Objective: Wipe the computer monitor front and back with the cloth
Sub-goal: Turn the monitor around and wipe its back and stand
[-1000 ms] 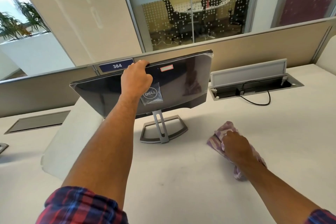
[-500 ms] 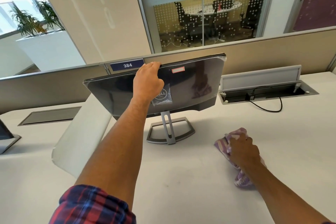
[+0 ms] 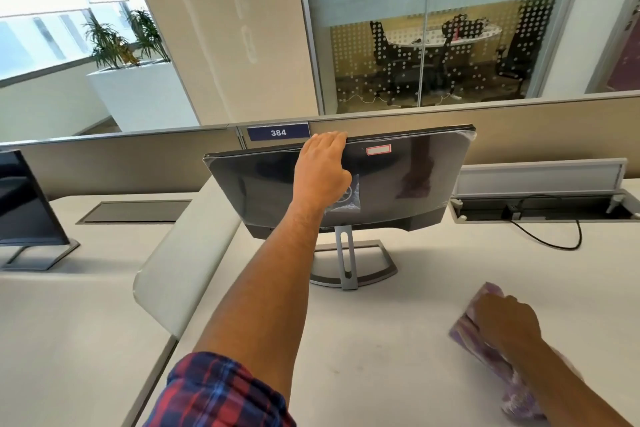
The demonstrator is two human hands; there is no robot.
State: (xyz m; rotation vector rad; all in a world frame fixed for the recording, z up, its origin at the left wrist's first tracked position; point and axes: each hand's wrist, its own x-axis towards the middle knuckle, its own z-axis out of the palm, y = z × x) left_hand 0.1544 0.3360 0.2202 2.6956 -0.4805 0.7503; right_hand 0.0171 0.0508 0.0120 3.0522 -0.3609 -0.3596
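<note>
Desk (image 3: 398, 340), monitor (image 3: 398, 184) gripped (left hand (image 3: 322, 177))

The room is bright. Daylight comes in through the windows (image 3: 52, 28) at the top left, and they look washed out white. The dark monitor (image 3: 398, 184) is shiny and shows dim reflections. A soft shadow lies on the table (image 3: 398, 340) under it. Straight lines bend near the edges. The picture is a bit soft.
</note>
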